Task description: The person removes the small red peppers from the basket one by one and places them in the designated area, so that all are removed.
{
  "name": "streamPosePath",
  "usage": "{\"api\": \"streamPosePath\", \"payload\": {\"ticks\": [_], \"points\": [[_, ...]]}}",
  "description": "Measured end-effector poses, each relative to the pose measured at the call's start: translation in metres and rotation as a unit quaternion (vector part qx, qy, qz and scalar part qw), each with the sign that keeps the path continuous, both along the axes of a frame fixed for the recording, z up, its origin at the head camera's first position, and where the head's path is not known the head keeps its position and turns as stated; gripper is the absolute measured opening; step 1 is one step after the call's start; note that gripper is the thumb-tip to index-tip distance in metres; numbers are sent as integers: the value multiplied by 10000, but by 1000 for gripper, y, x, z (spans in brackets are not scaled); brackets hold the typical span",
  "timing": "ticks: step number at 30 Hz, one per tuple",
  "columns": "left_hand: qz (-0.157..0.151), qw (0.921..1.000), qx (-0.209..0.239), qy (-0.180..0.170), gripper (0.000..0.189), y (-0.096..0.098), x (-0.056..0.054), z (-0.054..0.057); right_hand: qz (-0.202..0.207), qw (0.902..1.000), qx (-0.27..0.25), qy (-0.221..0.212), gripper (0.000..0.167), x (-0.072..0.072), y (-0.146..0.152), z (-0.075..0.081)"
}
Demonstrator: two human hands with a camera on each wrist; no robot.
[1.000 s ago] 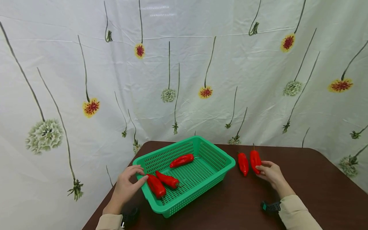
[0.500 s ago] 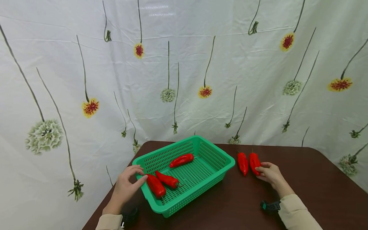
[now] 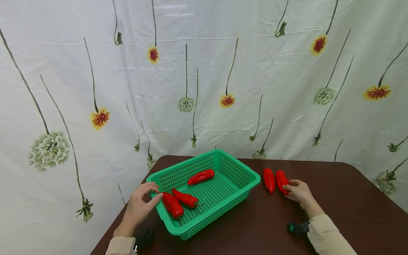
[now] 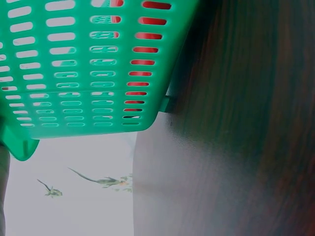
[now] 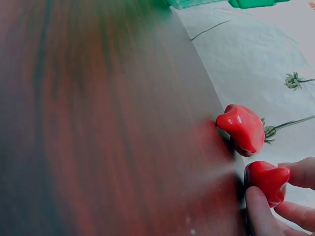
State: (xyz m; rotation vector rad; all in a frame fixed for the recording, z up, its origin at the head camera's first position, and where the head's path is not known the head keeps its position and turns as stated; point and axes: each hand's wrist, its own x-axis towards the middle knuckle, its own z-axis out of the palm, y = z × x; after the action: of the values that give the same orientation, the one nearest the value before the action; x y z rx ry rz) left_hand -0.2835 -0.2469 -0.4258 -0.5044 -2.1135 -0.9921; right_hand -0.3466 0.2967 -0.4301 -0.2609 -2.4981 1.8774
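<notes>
In the head view, my left hand [image 3: 140, 207] is at the left rim of a green plastic basket [image 3: 220, 211], thumb and fingers bent over it. Inside lie three red peppers: one pepper [image 3: 173, 205] close by the thumb, a second pepper [image 3: 185, 198] beside it, and a third [image 3: 201, 177] farther back. To the right of the basket, my right hand [image 3: 301, 194] pinches the near end of a red pepper [image 3: 281, 179] between thumb and fingers. Another red pepper [image 3: 269, 180] lies just left of it on the table. The right wrist view shows the held pepper [image 5: 268, 182] tip-on.
A dark brown wooden table [image 3: 248, 230] carries everything. Behind it hangs a white cloth [image 3: 210, 78] printed with flowers. Each wrist wears a dark strap, such as the right strap [image 3: 299, 227]. In the left wrist view, the slotted basket wall [image 4: 78, 88] fills the upper left.
My right hand has brought the held pepper slightly left and nearer, and its stem end has dropped. The left hand, basket and other peppers stay put; the head view shifts slightly.
</notes>
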Motion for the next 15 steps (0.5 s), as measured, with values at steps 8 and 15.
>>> {"api": "streamPosePath", "payload": {"ticks": [8, 15], "points": [[8, 10000, 48, -77, 21, 0, 1, 1, -42, 10000, -10, 10, 64, -1, -1, 0], [36, 10000, 9, -57, 21, -1, 1, 0, -71, 10000, 6, -12, 64, -1, 0, -1]]}}
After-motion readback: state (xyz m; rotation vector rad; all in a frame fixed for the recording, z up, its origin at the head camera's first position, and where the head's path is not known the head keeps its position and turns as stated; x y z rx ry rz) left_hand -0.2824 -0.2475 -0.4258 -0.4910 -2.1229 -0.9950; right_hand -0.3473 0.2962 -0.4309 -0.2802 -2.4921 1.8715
